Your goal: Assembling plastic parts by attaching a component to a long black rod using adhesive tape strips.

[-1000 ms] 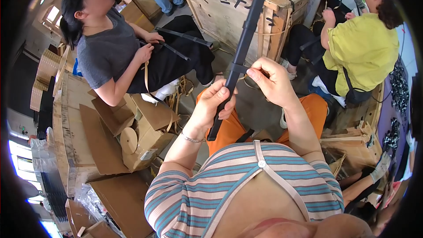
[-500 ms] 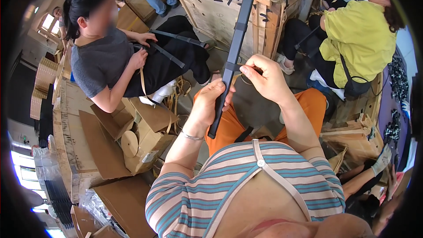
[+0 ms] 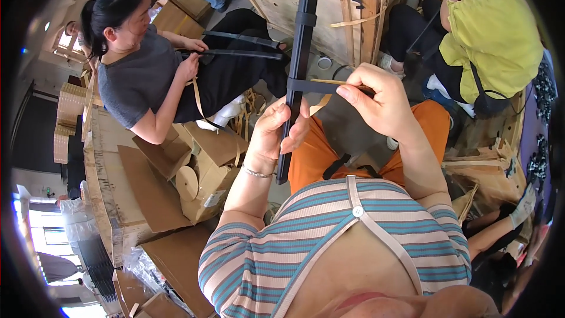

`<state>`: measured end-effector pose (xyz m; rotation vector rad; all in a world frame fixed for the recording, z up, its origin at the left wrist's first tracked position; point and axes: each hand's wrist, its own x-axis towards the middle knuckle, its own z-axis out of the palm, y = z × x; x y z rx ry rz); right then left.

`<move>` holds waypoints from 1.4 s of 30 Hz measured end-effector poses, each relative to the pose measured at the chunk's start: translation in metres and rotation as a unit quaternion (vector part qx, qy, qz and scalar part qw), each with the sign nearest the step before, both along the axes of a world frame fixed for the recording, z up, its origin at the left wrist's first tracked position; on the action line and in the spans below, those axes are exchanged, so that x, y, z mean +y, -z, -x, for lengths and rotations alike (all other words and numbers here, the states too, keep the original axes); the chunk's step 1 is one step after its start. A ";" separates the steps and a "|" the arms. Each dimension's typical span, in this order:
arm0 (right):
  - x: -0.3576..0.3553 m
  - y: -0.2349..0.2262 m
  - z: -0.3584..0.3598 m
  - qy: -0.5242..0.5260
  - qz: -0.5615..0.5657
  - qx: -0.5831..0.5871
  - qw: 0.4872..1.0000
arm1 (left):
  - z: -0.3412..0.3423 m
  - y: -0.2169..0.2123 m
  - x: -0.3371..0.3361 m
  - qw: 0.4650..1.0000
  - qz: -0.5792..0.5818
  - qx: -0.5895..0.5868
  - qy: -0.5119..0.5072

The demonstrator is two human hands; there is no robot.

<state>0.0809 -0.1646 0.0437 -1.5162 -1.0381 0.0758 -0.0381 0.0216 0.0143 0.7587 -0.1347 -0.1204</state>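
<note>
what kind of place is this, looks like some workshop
Probably a small packing or assembly workshop: a large wooden shipping crate, flattened brown cardboard boxes, and several people seated on the floor handling long black bars and tan strapping.

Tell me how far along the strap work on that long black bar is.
Done: a tan strap already crosses the long black bar at a dark band around it. In hand: the left hand grips the bar's lower part and the right hand pinches the strap's end beside it. Left: the strap's end hangs loose below, not yet fastened.
</note>
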 end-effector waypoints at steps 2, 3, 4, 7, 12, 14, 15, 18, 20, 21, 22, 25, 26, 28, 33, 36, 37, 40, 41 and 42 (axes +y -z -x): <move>-0.002 -0.002 0.001 0.005 -0.006 -0.016 1.000 | 0.002 -0.001 0.000 0.999 0.028 0.002 0.026; -0.003 -0.003 0.002 0.004 -0.008 -0.015 1.000 | 0.002 0.001 0.000 0.999 0.041 -0.009 0.034; -0.004 -0.003 0.003 0.003 -0.009 -0.015 1.000 | 0.003 0.002 0.000 0.999 0.039 -0.008 0.035; -0.001 -0.001 0.002 0.004 -0.011 0.001 1.000 | 0.003 0.003 0.000 0.994 0.086 -0.018 0.070; -0.001 0.003 -0.004 -0.001 0.008 0.021 1.000 | -0.002 0.006 -0.007 0.979 0.168 -0.018 0.110; -0.001 0.006 -0.006 -0.003 0.009 0.025 1.000 | -0.005 0.009 -0.010 0.973 0.191 -0.023 0.130; 0.001 0.008 -0.005 -0.016 0.002 0.047 0.999 | -0.006 0.008 -0.013 0.967 0.208 -0.030 0.145; 0.001 0.009 -0.007 -0.030 0.011 0.070 0.997 | -0.009 0.010 -0.017 0.952 0.249 -0.030 0.174; 0.003 0.010 -0.010 -0.032 0.027 0.069 0.997 | -0.012 0.006 -0.017 0.957 0.231 -0.018 0.176; 0.006 0.011 -0.011 -0.028 0.015 0.042 0.999 | -0.010 0.005 -0.017 0.966 0.203 -0.010 0.160; 0.008 0.011 -0.011 -0.025 0.003 0.014 1.000 | -0.010 0.002 -0.018 0.966 0.203 -0.011 0.161; 0.016 0.004 -0.007 -0.030 -0.058 -0.033 0.997 | -0.010 -0.002 -0.019 0.995 0.065 0.008 0.069; 0.017 0.002 -0.006 -0.030 -0.058 -0.034 0.997 | -0.010 -0.003 -0.020 0.995 0.065 0.008 0.069; 0.020 -0.005 -0.003 -0.066 0.010 0.025 0.997 | -0.008 -0.003 -0.020 1.000 -0.016 0.012 0.020; 0.025 -0.003 0.000 -0.047 0.060 0.017 0.997 | -0.008 -0.001 -0.020 0.999 -0.032 0.012 0.001; 0.031 0.003 0.004 -0.082 0.009 0.089 0.993 | -0.010 0.004 -0.019 0.999 -0.007 -0.013 0.033; 0.035 0.003 0.006 -0.077 -0.012 0.119 0.990 | -0.012 0.006 -0.020 0.999 0.018 -0.023 0.043; 0.035 -0.004 0.006 -0.073 -0.006 0.151 0.986 | -0.017 0.010 -0.020 0.987 0.131 -0.026 0.086; 0.034 -0.008 0.004 -0.076 0.019 0.153 0.985 | -0.018 0.013 -0.021 0.983 0.157 -0.025 0.095; 0.034 -0.010 0.000 -0.075 0.049 0.153 0.984 | -0.022 0.015 -0.020 0.972 0.201 -0.023 0.116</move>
